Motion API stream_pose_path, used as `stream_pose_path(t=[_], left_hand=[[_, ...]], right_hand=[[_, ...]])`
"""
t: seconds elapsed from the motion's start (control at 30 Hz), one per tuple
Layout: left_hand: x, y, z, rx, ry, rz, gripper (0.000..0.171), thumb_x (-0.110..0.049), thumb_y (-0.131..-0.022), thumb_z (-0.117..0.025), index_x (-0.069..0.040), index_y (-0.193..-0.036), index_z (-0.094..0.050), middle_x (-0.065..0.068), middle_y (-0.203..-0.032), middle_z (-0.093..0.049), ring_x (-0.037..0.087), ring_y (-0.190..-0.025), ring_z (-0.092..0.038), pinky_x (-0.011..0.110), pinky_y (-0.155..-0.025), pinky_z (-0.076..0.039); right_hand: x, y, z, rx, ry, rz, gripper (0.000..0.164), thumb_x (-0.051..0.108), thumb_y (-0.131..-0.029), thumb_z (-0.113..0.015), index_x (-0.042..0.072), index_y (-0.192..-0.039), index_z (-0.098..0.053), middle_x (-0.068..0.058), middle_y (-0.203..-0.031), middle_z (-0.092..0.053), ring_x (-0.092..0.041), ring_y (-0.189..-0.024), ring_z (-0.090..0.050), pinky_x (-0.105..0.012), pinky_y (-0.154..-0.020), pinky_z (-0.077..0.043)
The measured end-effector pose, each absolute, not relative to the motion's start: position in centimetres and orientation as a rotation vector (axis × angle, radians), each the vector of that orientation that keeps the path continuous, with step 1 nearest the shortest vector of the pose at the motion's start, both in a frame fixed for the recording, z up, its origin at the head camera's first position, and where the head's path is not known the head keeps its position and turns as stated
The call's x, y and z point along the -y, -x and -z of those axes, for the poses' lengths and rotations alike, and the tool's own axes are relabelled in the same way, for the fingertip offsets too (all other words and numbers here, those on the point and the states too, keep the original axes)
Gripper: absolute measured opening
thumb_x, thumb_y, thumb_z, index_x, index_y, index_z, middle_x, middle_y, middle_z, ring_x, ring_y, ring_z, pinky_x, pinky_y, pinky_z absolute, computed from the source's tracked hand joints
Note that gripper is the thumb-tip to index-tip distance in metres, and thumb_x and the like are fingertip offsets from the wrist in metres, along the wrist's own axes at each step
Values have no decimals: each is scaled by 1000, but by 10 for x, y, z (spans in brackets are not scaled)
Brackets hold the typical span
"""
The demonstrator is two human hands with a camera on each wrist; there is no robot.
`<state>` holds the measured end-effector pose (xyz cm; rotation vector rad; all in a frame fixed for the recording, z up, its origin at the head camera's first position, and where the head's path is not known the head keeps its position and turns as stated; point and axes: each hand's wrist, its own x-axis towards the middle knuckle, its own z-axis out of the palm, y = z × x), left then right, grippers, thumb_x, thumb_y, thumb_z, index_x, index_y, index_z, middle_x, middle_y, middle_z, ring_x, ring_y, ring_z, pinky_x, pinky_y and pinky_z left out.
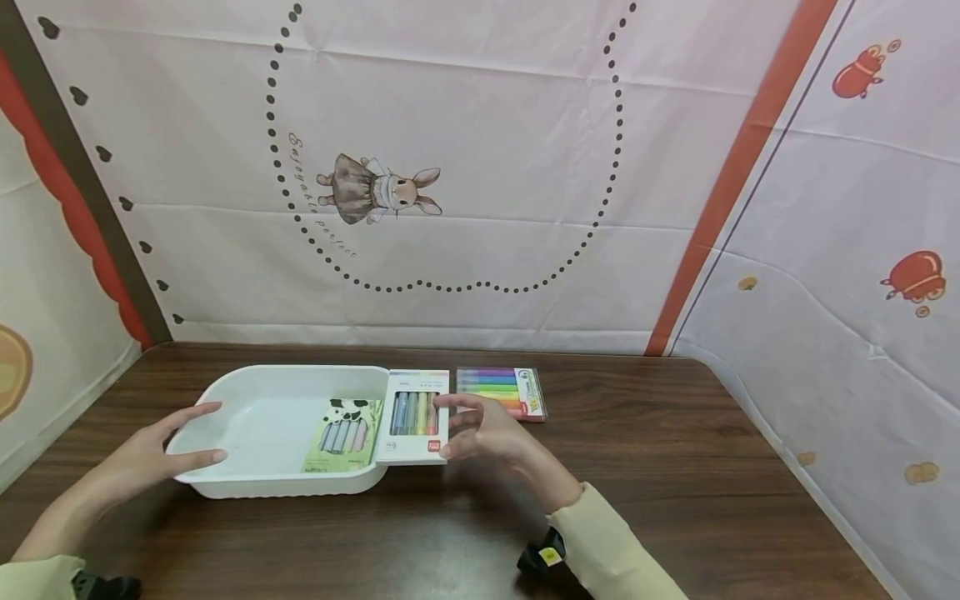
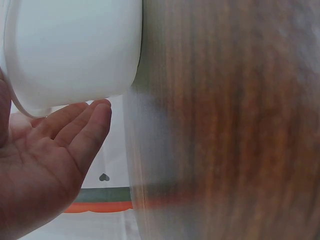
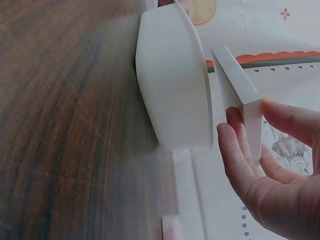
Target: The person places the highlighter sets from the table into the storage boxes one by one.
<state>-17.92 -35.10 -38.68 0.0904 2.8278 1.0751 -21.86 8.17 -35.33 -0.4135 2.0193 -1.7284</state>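
Observation:
A white plastic basin (image 1: pixel 262 485) sits on the left part of the table. My left hand (image 1: pixel 153 450) grips its left rim, thumb and index finger reaching over the edge; in the left wrist view the other fingers (image 2: pixel 95 125) lie along the outer wall. Inside, at the right end, is a green box of pens with a cow print (image 1: pixel 318 458). My right hand (image 1: pixel 483 429) holds a white box of coloured pens (image 1: pixel 418 381) by its right edge, between thumb and fingers. This box (image 3: pixel 235 75) is raised above the basin's rim in the right wrist view, overlapping its right end from above.
A flat pack of rainbow-coloured pens (image 1: pixel 487 379) lies on the brown wooden table (image 1: pixel 645 483), just right of the white box. Behind the table hangs a pale printed cloth (image 1: pixel 487 250) with a rabbit figure, with more cloth at both sides.

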Motion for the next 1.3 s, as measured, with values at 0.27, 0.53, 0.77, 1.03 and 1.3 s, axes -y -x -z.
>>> stream_pose_path(t=[0.27,0.53,0.77,1.03,1.3], left_hand=[[352,180,389,-2824,-89,-1094,78,-35,-85,-63,-2,-142,-21,42,-137,-17,56,-119,-20,66,-82,-27],[354,180,391,-2839,-81,-1072,79,-36,-84,-63,-2,-142,-21,41,-137,-18,55,-119,-20,65,-82,-28],[352,179,391,-2858,-96,-1082,78,-34,-84,-65,0,-141,-23,41,-135,-20,55,-118,-22,63,-83,-27],[352,179,390,-2852,-100,-1083,78,-34,-84,-64,-1,-142,-22,41,-136,-19,56,-119,-21,64,-83,-27],[353,180,390,-2856,-105,-1070,78,-34,-84,-63,-1,-141,-23,41,-135,-20,55,-118,-23,64,-82,-29]], right_hand=[[-76,221,350,-2014,396,1723,60,-2,-69,-72,10,-125,-54,-15,-104,-55,-19,-81,-57,-33,-69,-53],[-69,225,350,-1980,419,1735,61,-4,-70,-71,9,-126,-53,-15,-102,-56,-19,-79,-61,-41,-75,-52],[-59,230,345,-1971,425,1750,61,-9,-69,-69,8,-125,-53,-15,-100,-56,-19,-76,-61,-39,-73,-53],[-49,234,344,-1963,466,1767,60,-11,-69,-68,6,-125,-53,-16,-97,-60,-19,-73,-62,-37,-70,-54],[-41,236,343,-1990,469,1755,59,-9,-68,-70,7,-123,-56,-11,-92,-63,-16,-71,-61,-45,-72,-52]])
